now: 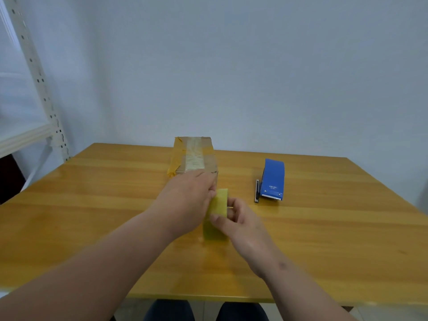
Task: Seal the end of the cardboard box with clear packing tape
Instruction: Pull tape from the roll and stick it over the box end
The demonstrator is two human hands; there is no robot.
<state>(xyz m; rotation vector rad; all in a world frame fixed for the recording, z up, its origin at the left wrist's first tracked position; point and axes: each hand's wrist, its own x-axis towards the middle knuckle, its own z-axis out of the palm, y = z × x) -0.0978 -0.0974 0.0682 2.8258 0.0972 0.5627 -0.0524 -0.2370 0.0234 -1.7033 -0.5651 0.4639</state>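
Both sets of fingers are pinched on a yellowish strip of tape (218, 201): right hand (240, 222) at its near part, left hand (190, 200) at the box end. The cardboard box (194, 156) sits mid-bench (92, 205), already taped on top. A blue tape dispenser (272, 179) lies to its right.

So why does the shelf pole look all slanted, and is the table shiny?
Head view: the wide-angle lens stretches the edges, so the shelf post leans and its shelves look blurry; the table shows soft, pale glare streaks, brightest near the front edge; the left hand and right hand are slightly smeared around the yellowish tape; the blue dispenser stays fairly sharp.
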